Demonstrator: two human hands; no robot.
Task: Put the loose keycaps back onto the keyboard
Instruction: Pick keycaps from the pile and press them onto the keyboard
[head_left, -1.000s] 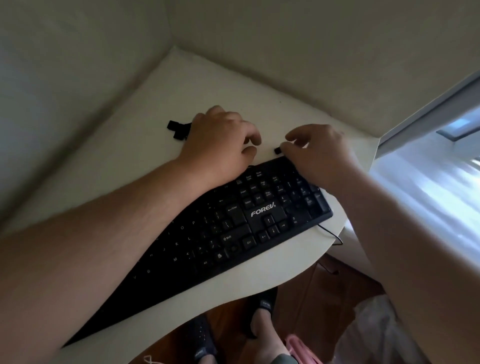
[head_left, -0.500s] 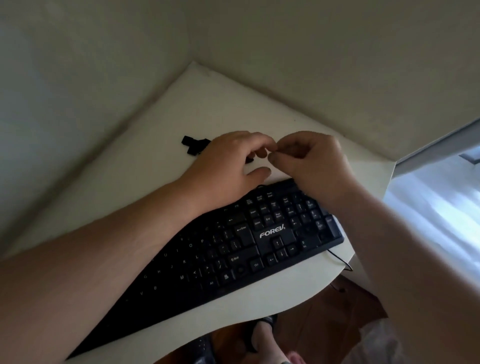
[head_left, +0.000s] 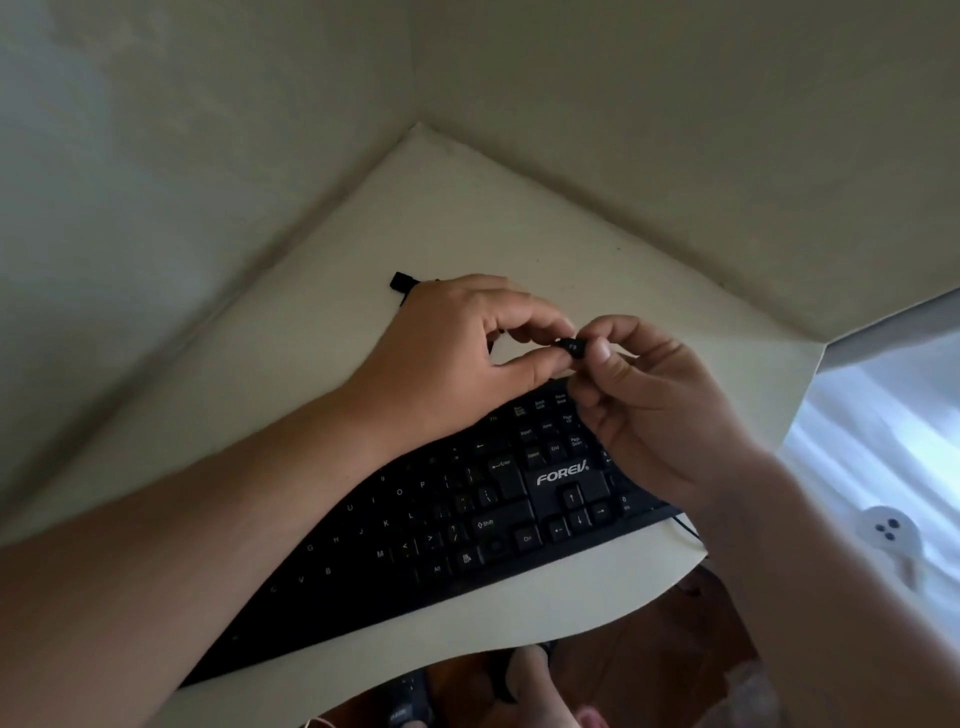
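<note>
Centre frame, above keyboard (head_left: 519, 499) top edge: left hand (head_left: 457, 353) and right hand (head_left: 660, 410) both pinch one black keycap (head_left: 573, 346) between fingertips. More loose keycaps (head_left: 402, 283) behind left hand.

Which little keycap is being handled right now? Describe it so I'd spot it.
Find the black keyboard on the pale desk. Above its far edge, left hand and right hand meet, pinching one small black keycap. The other loose keycaps lie on the desk behind the left hand.
</note>
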